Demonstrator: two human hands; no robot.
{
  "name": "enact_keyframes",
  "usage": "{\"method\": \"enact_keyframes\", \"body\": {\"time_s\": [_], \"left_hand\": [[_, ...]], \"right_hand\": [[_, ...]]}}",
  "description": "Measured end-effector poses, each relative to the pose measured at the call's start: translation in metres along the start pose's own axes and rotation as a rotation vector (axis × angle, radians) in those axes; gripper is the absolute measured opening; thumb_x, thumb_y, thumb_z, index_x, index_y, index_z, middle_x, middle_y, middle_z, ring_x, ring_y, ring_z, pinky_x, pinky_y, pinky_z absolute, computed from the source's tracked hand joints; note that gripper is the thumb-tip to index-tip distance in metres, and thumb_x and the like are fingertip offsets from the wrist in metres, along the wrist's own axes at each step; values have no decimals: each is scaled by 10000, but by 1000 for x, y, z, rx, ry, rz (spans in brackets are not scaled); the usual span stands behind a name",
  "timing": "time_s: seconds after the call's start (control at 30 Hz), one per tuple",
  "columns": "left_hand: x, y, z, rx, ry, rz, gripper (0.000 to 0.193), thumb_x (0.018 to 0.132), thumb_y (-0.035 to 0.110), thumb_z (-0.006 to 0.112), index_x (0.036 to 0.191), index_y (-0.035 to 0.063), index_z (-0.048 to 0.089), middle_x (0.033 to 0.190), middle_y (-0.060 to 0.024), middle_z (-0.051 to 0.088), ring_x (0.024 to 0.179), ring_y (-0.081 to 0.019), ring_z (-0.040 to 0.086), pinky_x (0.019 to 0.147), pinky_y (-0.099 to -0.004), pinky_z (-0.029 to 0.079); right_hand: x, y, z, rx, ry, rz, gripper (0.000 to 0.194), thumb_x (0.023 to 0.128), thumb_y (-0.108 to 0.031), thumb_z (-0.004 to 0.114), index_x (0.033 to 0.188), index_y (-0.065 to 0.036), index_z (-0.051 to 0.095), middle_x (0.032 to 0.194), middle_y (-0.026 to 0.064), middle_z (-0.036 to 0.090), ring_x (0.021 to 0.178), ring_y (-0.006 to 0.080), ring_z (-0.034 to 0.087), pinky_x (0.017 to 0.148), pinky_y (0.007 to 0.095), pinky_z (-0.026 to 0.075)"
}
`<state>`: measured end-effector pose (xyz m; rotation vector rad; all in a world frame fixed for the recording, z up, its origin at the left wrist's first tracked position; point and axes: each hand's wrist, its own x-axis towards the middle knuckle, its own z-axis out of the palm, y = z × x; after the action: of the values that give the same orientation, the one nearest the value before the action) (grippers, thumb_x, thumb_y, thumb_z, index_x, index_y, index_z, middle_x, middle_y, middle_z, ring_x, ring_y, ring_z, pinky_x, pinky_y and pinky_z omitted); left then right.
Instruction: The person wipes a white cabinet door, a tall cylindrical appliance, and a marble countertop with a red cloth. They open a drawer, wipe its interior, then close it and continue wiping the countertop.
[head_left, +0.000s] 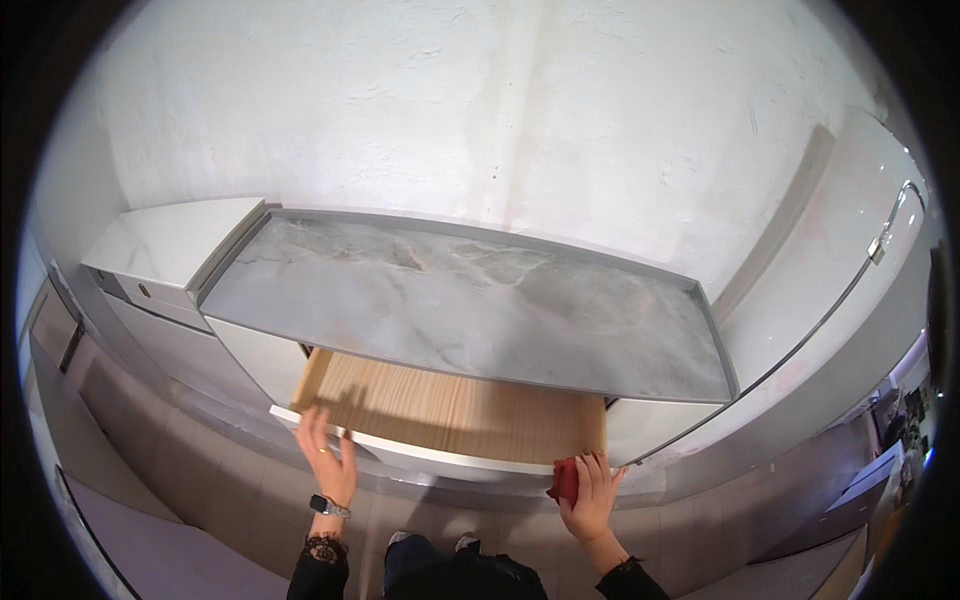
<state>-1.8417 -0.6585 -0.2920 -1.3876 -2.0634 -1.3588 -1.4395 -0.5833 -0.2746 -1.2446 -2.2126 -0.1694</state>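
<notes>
A wide drawer with a wood-grain bottom (442, 409) is pulled out from under a grey marble-patterned cabinet top (465, 300). My left hand (328, 465) rests with spread fingers at the left end of the white drawer front (450, 456); it holds nothing. A watch (328, 506) is on that wrist and a ring is on one finger. Near the drawer's right front corner, my right hand (592, 495) holds a folded dark red cloth (565, 480) against the drawer front, its fingertips over the top edge. No objects show inside the visible part of the drawer.
A lower white marble-look cabinet (176, 236) adjoins on the left. To the right stands a tall glossy white panel or door (817, 247) with a metal handle. A rough white wall (375, 112) rises behind. Below are floor tiles (480, 517) and my feet, with boards at both lower sides.
</notes>
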Motion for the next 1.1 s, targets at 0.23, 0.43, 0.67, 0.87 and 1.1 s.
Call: {"method": "enact_keyframes", "body": {"time_s": [0.23,0.43,0.67,0.87,1.1], "left_hand": [[21,-78,-37,-237,16,-344,422,1001,131,498,1399,3,436,1398,-163,487,1288,-283,451,1094,-385,336],[35,-102,-46,-620,-107,-525,332,1049,165,424,1276,-22,579,1235,-139,644,1157,-191,586,1015,-303,424],[45,-118,-60,-645,-210,-479,387,1053,226,385,1135,-60,633,1076,-135,690,1039,-181,620,933,-306,459],[47,-118,-77,-587,-265,-535,434,1053,269,370,1041,-59,654,877,-112,690,788,-160,610,712,-322,492],[38,-124,-98,-590,-378,-489,394,1032,248,473,764,-6,612,689,-53,632,678,-88,537,608,-275,415]], "right_hand": [[17,-82,52,-14,-10,-130,661,757,-159,707,1376,-117,478,1403,131,457,1330,357,431,1030,702,269],[33,-170,104,-119,92,-306,496,922,-213,566,1409,-179,476,1433,139,438,1357,344,406,1035,577,376],[90,-311,151,194,-4,-477,533,879,-152,548,1407,-123,485,1427,184,442,1361,367,384,982,541,439],[107,-376,151,156,63,-547,539,864,-153,562,1392,-86,479,1405,173,455,1314,319,429,1020,489,404],[73,-336,86,304,-176,-432,562,817,-118,647,1365,-144,525,1354,139,517,1267,311,494,1027,532,373]]}}
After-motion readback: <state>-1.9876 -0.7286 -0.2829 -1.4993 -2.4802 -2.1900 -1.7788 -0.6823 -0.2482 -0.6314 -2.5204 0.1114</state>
